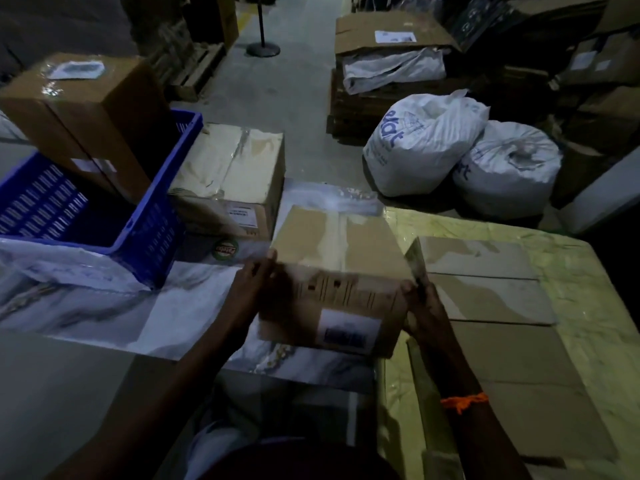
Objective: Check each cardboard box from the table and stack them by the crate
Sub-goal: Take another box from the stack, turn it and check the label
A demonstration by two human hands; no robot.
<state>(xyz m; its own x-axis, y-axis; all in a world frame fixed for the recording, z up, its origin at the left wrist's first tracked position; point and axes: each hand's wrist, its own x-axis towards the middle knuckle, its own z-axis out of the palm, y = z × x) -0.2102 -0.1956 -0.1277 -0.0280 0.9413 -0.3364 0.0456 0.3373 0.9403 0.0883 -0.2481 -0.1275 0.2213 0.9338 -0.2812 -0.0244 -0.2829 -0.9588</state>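
Note:
A taped cardboard box [337, 271] with a white label on its near face is held above the table between both hands. My left hand [254, 289] grips its left side, fingers curled over the top edge. My right hand [424, 306] holds its right side. A blue plastic crate [152, 216] stands at the left with a tall cardboard box [86, 112] in it. A second cardboard box [232, 181] sits just right of the crate, beyond the table's far edge.
Flattened cardboard sheets [491, 306] lie on the yellow-green table cover [585, 306] at the right. Two white sacks [460, 150] sit on the floor beyond the table. Stacked cardboard [388, 64] and a post base [263, 49] stand farther back.

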